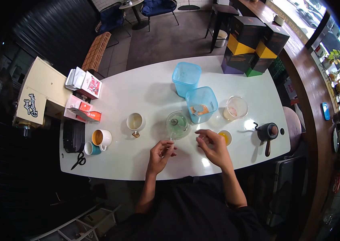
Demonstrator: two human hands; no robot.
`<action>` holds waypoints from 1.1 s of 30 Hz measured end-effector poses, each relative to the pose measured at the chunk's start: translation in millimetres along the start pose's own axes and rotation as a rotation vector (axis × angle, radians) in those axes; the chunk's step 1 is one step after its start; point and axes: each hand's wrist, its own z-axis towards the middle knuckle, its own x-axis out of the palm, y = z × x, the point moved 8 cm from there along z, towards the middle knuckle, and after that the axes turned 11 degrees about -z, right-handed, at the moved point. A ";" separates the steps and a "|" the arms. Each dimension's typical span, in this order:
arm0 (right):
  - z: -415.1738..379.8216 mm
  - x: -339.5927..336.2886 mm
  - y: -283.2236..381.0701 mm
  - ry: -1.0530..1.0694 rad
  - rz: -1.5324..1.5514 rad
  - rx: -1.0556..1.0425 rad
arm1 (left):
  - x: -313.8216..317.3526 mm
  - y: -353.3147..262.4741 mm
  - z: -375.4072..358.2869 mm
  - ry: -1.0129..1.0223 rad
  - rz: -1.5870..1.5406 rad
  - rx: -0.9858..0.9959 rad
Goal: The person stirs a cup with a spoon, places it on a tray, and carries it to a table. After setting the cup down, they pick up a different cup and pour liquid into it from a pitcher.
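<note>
My left hand [162, 156] pinches the clear handle of a glass cup [184, 129] near the middle of the white table; a spoon-like metal piece shows inside the cup. My right hand [212, 148] hovers to the right of it, fingers apart and curved, with nothing visible between them. Beside that hand sits a small white bowl [229, 136] with yellow liquid. Behind the cup stands a blue container [208, 98] with orange-brown contents, next to another blue container [186, 74]. A clear tub [236, 107] is at their right.
A white cup [136, 121], two mugs [104, 137] and black scissors [80, 160] lie left. At the right stands a black kettle [267, 131]. Stacked dark boxes [247, 32] rise at the back right; a napkin holder [84, 111] is at the left edge.
</note>
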 end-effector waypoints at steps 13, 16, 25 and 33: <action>-48.5 -82.7 -51.6 -0.307 -0.440 0.042 | 83.7 24.8 12.0 0.511 0.064 -0.151; -46.2 -63.6 -75.4 -0.212 -0.366 0.096 | 96.2 28.4 20.2 0.500 0.042 -0.127; -37.7 -47.7 -77.7 -0.343 -0.179 0.067 | 99.4 39.0 25.4 0.485 0.008 -0.067; -34.1 -37.5 -67.6 -0.368 -0.194 0.056 | 75.0 36.1 2.4 0.392 -0.030 -0.048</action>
